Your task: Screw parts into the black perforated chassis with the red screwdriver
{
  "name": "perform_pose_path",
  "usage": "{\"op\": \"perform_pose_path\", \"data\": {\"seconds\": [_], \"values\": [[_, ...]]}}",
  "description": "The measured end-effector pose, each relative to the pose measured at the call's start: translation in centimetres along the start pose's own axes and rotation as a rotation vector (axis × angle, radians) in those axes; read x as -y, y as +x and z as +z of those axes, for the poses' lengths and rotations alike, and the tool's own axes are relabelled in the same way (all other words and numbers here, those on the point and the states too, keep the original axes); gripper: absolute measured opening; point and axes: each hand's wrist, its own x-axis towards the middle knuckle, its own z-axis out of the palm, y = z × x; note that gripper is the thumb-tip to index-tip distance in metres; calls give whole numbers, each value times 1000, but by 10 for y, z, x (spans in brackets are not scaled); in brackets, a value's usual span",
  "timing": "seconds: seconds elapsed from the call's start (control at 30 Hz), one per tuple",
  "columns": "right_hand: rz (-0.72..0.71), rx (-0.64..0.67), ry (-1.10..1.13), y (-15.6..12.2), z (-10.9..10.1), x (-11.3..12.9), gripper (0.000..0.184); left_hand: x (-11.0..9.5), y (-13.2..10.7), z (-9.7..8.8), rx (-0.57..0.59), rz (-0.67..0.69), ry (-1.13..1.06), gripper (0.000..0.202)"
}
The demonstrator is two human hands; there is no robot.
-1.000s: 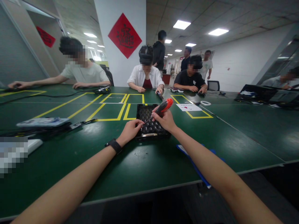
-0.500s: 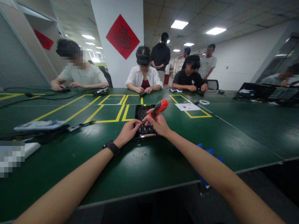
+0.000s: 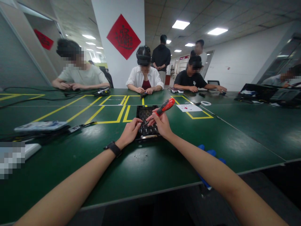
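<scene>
A black tray of screwdriver bits (image 3: 146, 112) lies on the green table (image 3: 145, 163) ahead of me. My right hand (image 3: 160, 123) is closed round a red-handled screwdriver (image 3: 164, 107), its handle slanting up to the right and its tip down toward my left hand. My left hand (image 3: 129, 133), with a black watch on the wrist, rests at the tray's near left corner. Its fingers are pinched together at the screwdriver's tip; whether they hold a bit is too small to see.
Yellow tape lines (image 3: 122, 113) mark boxes on the table. A flat device with cables (image 3: 39, 126) lies at the left, a blue object (image 3: 209, 153) under my right forearm, a white sheet (image 3: 189, 107) and tape roll (image 3: 206, 103) beyond. Several people sit and stand across the table.
My hands have stayed over the tray; the screwdriver's handle has tilted a little further right. People across the table have shifted their arms and places.
</scene>
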Motion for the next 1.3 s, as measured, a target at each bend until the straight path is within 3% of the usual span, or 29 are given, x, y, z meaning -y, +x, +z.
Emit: {"op": "perform_pose_path", "data": {"seconds": [0.1, 0.33, 0.63, 1.3], "values": [[-12, -150, -93, -1, -1, 3, 28, -12, -2, -3, -2, 33, 1, 30], [-12, -325, -289, -2, -5, 8, 29, -35, -8, -3, 206, 151, -78, 35], [-28, -300, -348, -2, -7, 9, 28, -41, -9, -11, 318, 193, -7, 43], [-16, -262, -346, -3, -6, 8, 29, -43, -9, -13, 344, 201, 45, 48]]}}
